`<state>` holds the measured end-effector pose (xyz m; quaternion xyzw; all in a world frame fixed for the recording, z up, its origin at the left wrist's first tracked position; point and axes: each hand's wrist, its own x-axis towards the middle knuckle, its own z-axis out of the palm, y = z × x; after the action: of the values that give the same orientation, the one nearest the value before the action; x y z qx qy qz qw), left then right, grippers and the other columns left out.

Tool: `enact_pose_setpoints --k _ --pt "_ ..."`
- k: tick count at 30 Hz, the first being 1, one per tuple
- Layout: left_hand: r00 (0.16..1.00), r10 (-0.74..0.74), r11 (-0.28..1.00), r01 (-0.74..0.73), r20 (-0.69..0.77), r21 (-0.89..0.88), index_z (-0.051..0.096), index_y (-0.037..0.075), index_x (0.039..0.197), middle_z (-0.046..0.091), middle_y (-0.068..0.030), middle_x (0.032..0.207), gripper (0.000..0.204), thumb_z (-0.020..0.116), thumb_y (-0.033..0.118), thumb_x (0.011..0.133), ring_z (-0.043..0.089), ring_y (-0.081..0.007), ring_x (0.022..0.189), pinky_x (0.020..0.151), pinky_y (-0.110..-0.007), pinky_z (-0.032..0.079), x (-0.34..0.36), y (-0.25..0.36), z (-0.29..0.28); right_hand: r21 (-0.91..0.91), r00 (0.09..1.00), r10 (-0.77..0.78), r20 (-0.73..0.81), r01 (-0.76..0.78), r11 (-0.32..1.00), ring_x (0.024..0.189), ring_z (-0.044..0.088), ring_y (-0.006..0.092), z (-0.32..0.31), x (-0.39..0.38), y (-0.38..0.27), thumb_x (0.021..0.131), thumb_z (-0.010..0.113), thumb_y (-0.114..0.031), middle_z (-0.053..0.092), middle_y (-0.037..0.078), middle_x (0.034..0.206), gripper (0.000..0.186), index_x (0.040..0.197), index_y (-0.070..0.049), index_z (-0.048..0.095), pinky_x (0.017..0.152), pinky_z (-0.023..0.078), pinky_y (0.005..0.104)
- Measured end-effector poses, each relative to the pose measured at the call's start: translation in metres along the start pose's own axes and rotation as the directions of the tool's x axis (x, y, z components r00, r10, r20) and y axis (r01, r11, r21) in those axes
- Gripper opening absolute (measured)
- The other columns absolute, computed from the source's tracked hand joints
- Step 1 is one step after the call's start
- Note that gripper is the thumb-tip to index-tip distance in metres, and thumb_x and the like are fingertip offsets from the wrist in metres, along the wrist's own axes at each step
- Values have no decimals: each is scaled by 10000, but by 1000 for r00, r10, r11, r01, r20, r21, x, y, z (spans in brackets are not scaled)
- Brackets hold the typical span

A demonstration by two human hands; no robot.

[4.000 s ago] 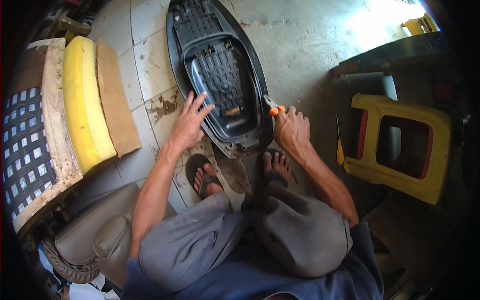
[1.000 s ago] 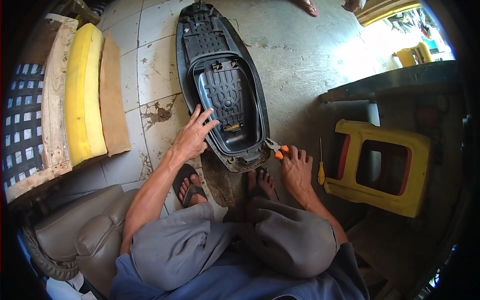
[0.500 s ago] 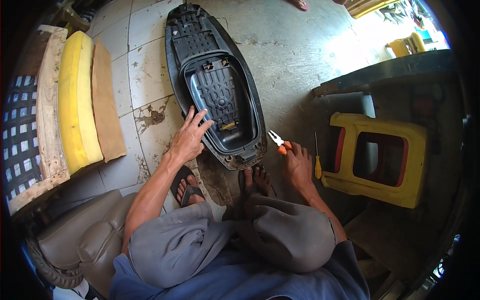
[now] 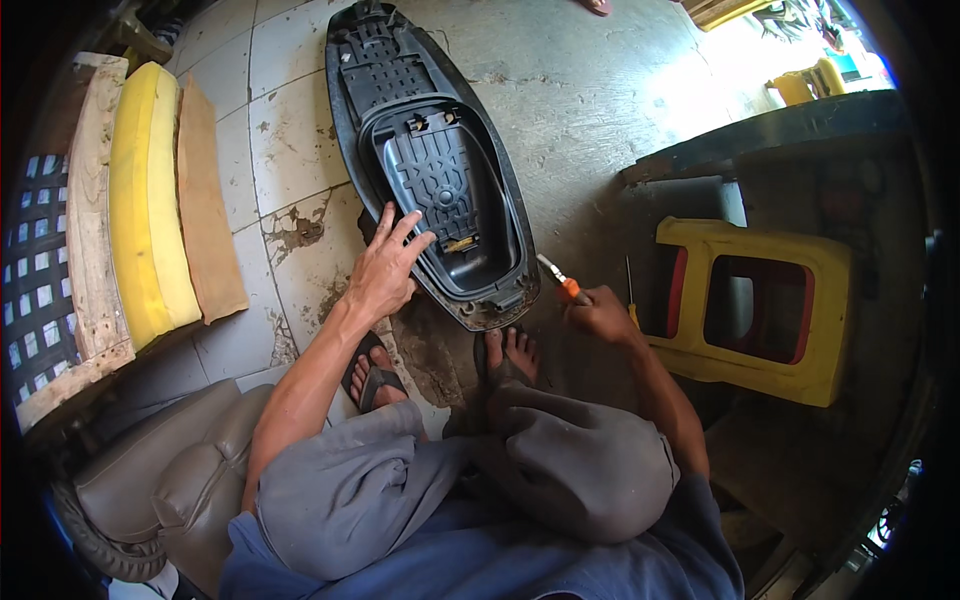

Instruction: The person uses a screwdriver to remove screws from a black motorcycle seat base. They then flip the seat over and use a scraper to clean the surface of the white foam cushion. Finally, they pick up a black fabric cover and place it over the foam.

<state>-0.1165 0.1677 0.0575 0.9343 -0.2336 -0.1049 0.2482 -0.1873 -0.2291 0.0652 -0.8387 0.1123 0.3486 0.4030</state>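
Note:
A black motorcycle seat base (image 4: pixel 440 190) lies on the floor before me, its hollow inner side facing up. My left hand (image 4: pixel 385 262) rests on its near left rim, fingers spread and stretched over the edge. The thumb is hard to make out. To the right of the base, my right hand (image 4: pixel 603 316) is closed around the orange handles of a pair of pliers (image 4: pixel 556 272). The pliers appear nearly edge-on, jaws pointing up-left toward the rim and apart from it. Behind that hand a screwdriver (image 4: pixel 630 285) shows partly.
A yellow plastic stool (image 4: pixel 735 375) lies on its side at the right, beneath a dark bench edge (image 4: pixel 770 140). On the left are a yellow foam block (image 4: pixel 150 210), a brown board (image 4: pixel 208 200) and a wooden frame (image 4: pixel 90 220). Grey-brown cushions (image 4: pixel 165 460) sit at the lower left.
My right hand has rolled over, turning the pliers from flat to nearly edge-on; it now covers much of the screwdriver. The left hand stays on the rim.

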Motion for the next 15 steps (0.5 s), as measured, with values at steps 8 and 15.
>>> enact_pose_setpoints --k 8,15 --pt "1000 -24 1000 24 16 -3 610 91 1378 406 -155 1576 721 686 -104 688 301 -509 1508 1196 -504 448 -6 -2 11 441 985 -1 171 -76 894 730 611 140 31 -45 -3 981 671 -329 651 38 770 321 953 -19 745 637 470 298" --pt "1000 -27 999 27 1 46 602 125 1359 420 -144 1571 751 746 -72 649 305 -515 1507 1199 -521 433 -7 -8 13 586 885 190 424 -428 688 918 740 288 -2 -27 -34 1023 654 -344 703 183 1093 414 1107 60 665 730 602 455"
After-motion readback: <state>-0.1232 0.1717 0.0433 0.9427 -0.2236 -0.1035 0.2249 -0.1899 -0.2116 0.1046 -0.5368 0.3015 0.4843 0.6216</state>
